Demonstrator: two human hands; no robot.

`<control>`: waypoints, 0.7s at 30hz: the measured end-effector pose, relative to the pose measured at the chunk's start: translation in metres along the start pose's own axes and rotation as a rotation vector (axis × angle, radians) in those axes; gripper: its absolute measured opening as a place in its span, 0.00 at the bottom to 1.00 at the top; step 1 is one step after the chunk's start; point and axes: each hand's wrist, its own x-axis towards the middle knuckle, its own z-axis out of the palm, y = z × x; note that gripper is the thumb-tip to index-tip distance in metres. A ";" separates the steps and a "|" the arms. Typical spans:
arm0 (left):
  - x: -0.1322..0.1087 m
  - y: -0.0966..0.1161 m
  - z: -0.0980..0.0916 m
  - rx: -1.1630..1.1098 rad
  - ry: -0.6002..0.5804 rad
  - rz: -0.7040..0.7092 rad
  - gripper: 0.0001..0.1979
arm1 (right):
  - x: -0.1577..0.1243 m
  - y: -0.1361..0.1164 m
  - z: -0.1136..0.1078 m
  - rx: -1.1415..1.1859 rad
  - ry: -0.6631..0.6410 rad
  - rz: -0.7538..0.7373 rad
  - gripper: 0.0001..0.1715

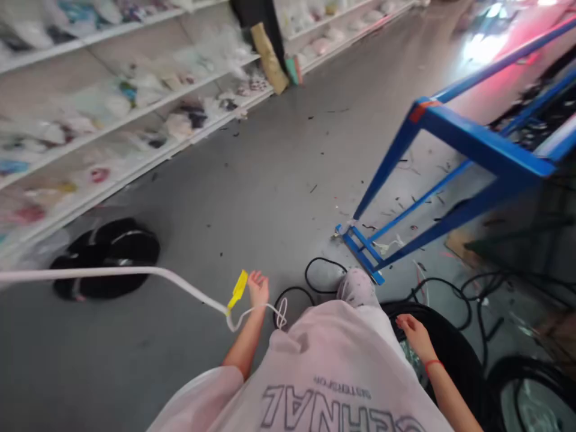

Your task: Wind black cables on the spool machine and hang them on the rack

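My left hand [258, 287] hangs low at my side, fingers curled loosely, with nothing seen in it. A white cable [135, 273] with a yellow tag [237, 289] runs in from the left and loops just below that hand. My right hand [414, 334] hangs on the other side with fingers loosely apart, above a black round seat or bin [454, 348]. A red band circles that wrist. My pale shirt with grey letters fills the bottom of the view.
A blue metal frame [468, 144] stands at the right on the grey floor [270, 180], with black cables [450, 294] around its foot. White shelves [112, 120] with bagged goods line the left. A black bag [105, 255] lies on the floor.
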 end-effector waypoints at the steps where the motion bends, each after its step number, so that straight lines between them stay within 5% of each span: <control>1: 0.004 -0.005 -0.015 -0.042 0.005 -0.069 0.21 | 0.015 -0.010 0.004 0.015 -0.049 -0.015 0.25; 5: 0.003 -0.023 -0.043 -0.068 0.092 -0.255 0.12 | 0.069 -0.062 0.023 -0.036 -0.207 -0.052 0.22; 8: 0.010 -0.028 -0.034 -0.045 0.137 -0.338 0.12 | 0.116 -0.110 0.040 -0.099 -0.284 -0.105 0.20; 10: 0.036 -0.022 -0.017 -0.047 0.118 -0.354 0.13 | 0.154 -0.145 0.054 -0.095 -0.304 -0.132 0.19; 14: 0.153 0.024 0.029 -0.036 -0.042 -0.251 0.14 | 0.237 -0.213 0.096 -0.014 -0.293 -0.103 0.15; 18: 0.310 0.115 0.079 0.051 -0.227 -0.077 0.16 | 0.307 -0.272 0.139 0.172 -0.172 0.036 0.11; 21: 0.389 0.186 0.105 0.088 -0.315 0.039 0.15 | 0.328 -0.299 0.160 0.276 -0.055 0.140 0.10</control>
